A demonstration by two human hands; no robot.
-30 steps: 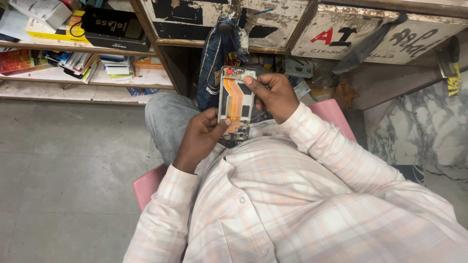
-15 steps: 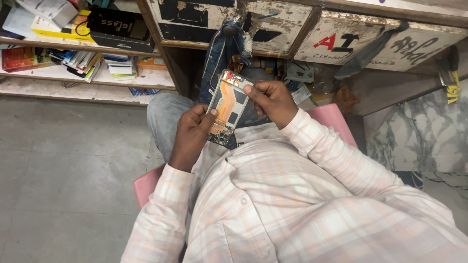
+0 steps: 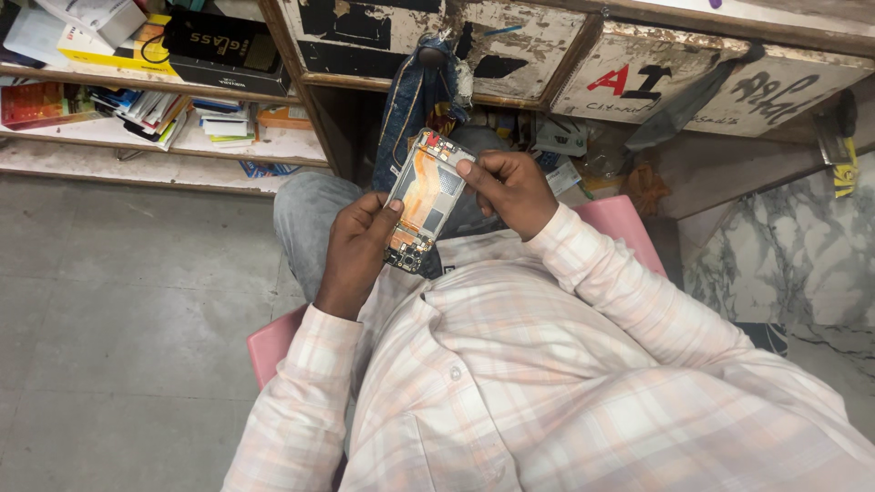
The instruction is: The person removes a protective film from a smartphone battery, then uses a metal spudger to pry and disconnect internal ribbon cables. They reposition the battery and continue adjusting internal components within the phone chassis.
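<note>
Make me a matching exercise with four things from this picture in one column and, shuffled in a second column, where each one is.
Column one:
1. opened phone with orange flex cable
2. pink plastic chair seat
3. stack of small books and boxes
4. blue denim cloth

Column two:
A. on the shelf at upper left
B. hanging from the counter above the knees
C. held between the left hand and right hand
D. under the seated person

Pairs: 1-C, 2-D, 3-A, 4-B
</note>
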